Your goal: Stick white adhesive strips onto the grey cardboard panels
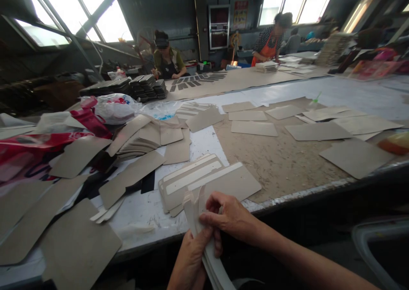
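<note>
My left hand [189, 256] is closed around a bundle of white strips [193, 209], gripping it from below at the table's near edge. My right hand [227, 218] pinches the top of the same bundle, thumb and fingers closed on the strips. Just beyond the hands lies a small stack of grey card panels [230, 183] with white strips stuck across them.
Loose grey card pieces [76, 239] cover the white table [150, 209], with red and white plastic bags [19, 149] at left. More panels [319, 131] lie spread at right. Two people [166, 59] work at the far side beside black stacks [147, 87].
</note>
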`<act>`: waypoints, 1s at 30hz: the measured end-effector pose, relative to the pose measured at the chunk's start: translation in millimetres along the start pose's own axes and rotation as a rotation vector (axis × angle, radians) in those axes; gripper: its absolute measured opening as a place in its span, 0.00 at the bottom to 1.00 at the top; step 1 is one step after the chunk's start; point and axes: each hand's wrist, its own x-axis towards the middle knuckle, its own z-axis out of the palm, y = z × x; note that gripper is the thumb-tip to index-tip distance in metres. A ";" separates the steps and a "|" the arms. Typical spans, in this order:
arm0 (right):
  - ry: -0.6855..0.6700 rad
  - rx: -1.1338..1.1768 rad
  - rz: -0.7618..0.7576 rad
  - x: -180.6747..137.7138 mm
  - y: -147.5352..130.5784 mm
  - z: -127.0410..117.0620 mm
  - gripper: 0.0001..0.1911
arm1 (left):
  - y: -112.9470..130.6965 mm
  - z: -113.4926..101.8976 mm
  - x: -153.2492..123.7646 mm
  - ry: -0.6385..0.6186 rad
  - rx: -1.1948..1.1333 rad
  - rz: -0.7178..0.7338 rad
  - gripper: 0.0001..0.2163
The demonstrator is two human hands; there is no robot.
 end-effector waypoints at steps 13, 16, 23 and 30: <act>0.087 0.044 -0.044 -16.1 7.7 3.7 0.16 | -1.2 7.7 -14.3 0.124 -0.026 -0.111 0.15; 0.099 -0.093 -0.079 -16.6 9.8 4.3 0.20 | -3.5 4.9 -14.6 0.114 -0.041 -0.102 0.16; 0.389 -0.147 -0.160 -22.4 12.2 -9.7 0.18 | -2.8 -6.1 -17.6 0.128 0.025 -0.103 0.15; -0.184 0.159 -0.230 -58.8 -32.7 -29.9 0.18 | -6.3 -12.3 -10.4 -0.090 0.047 -0.045 0.17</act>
